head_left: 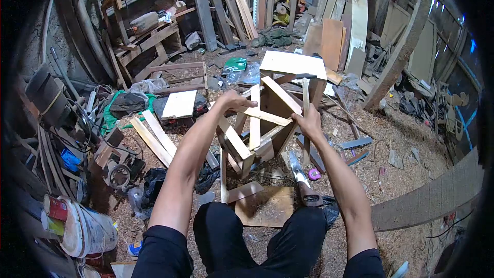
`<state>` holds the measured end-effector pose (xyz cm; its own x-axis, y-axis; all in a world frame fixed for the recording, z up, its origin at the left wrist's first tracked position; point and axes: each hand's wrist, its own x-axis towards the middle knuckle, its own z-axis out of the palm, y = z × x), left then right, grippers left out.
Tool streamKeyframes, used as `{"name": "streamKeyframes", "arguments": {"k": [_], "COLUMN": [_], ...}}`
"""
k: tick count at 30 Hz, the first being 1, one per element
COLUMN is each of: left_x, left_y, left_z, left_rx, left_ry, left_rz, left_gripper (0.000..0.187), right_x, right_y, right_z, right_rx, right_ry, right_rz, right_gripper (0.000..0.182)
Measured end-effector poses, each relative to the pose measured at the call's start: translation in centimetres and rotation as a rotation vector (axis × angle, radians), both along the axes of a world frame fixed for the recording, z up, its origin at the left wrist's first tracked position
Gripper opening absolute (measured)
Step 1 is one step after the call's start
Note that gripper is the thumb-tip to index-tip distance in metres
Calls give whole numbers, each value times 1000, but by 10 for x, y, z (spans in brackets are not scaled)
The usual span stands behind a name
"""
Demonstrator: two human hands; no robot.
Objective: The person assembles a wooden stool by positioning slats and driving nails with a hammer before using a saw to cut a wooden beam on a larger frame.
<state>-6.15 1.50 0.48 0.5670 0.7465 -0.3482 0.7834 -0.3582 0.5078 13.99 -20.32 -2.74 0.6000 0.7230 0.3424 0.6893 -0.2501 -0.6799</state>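
My left hand [234, 102] is closed around the left end of a short pale wooden slat [270, 118], which lies slantwise over a wooden frame [247, 162]. My right hand [309, 122] is closed around a narrow upright wooden strip [305, 92], with its thumb at the slat's right end. Other pale slats cross the frame, among them a lengthwise slat [255, 123] and a slanting slat [282, 95]. Just behind stands a wooden box with a white top board [293, 63]. The palm sides of both hands are hidden.
On the sawdust floor by my knees lie a handsaw [303, 185], a magenta tape measure [314, 174] and a flat wooden board [265, 206]. A white bucket [90, 231] stands at left. Two loose slats [154, 136] lie left of the frame. Planks [334, 41] lean at the back.
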Motion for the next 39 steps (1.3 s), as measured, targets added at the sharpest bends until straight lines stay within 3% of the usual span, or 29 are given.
{"name": "streamKeyframes", "arguments": {"k": [8,10,11,12,17,18,20,22,24,27,29,30,31,32,34,36,38,39], "left_x": [-7,-19,-25,-39,-34,-37,-26,-14,-4,1,8,12,-4,-4,-7,-10,-17,-23], "left_y": [-6,-13,-14,-44,-23,-41,-26,-24,-16,-9,21,49,54,50,13,5,-32,-36], "left_z": [-3,-1,2,31,-10,2,-19,-17,-22,-43,-61,-84,-80,-81,-52,-42,-10,-11], "left_rx": [75,-47,7,-107,-136,-149,-117,-178,-228,66,-115,-170,-161,-154,127,179,-85,-92], "left_ry": [-142,-154,-63,-234,-307,-406,-395,-326,-256,-251,-275,-275,-401,-401,-234,-184,-388,-488], "left_rz": [184,19,-52,-177,44,106,205,175,134,118,118,91,184,183,183,122,680,734], "left_gripper": [96,99,109,106,100,86,97,103,109,117,85,75,44,44,67,69,71,75], "right_x": [22,23,22,22,17,13,5,5,-5,-19,-21,-32,-29,-25,-21,-20,-30,-34], "right_y": [31,41,46,49,66,64,59,50,36,27,29,25,29,36,43,41,33,28], "right_z": [33,32,31,29,21,19,15,6,5,-1,-14,-10,-21,-31,-38,-36,-21,-9], "right_rx": [-66,-65,-73,-72,12,36,40,108,3,-112,-124,-66,-7,47,95,140,206,164], "right_ry": [15,-63,-72,-70,-86,-112,-110,-192,-118,129,225,252,333,413,462,506,626,666], "right_rz": [42,68,75,75,87,67,56,54,6,-37,-61,-77,-14,51,86,117,124,127], "right_gripper": [46,44,43,43,42,43,45,47,49,57,59,50,46,42,33,27,24,32]}}
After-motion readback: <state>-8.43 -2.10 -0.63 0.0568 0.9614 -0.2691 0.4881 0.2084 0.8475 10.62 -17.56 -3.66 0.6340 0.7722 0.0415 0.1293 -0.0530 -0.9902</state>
